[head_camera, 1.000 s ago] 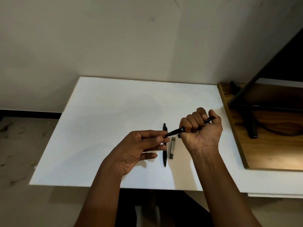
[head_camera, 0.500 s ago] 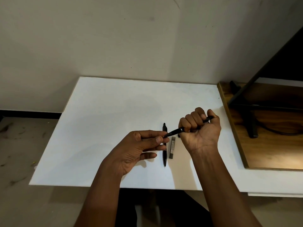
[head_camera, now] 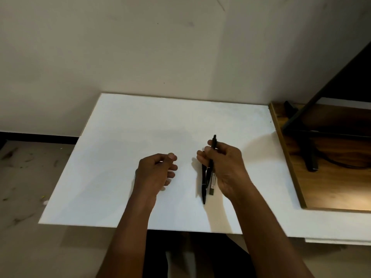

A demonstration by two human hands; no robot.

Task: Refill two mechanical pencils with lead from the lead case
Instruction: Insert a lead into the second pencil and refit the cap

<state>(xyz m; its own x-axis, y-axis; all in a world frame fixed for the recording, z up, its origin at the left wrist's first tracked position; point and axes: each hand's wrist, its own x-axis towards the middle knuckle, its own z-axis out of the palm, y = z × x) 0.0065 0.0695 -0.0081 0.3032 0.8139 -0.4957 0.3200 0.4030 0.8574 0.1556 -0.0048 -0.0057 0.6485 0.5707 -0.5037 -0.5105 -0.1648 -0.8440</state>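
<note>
My right hand [head_camera: 226,169] grips a black mechanical pencil [head_camera: 213,149] near its middle; its top end points away from me and its tip slants down toward the board. Under it a second black pencil [head_camera: 204,192] lies on the white board [head_camera: 124,149], pointing toward me. The slim grey lead case [head_camera: 212,184] lies just right of that pencil, partly covered by my right hand. My left hand [head_camera: 158,171] hovers to the left of them, fingers loosely curled, thumb and forefinger near each other; I cannot tell if they pinch anything.
A wooden desk surface [head_camera: 337,189] adjoins the board on the right, carrying a black monitor stand [head_camera: 309,155] and a cable. The wall [head_camera: 140,47] rises right behind the board. Bare floor [head_camera: 22,177] lies to the left.
My left hand let go of the pencil's tip and moved left. My right hand turned the pencil from a sideways fist grip to a near-upright hold over the lying pencil and case.
</note>
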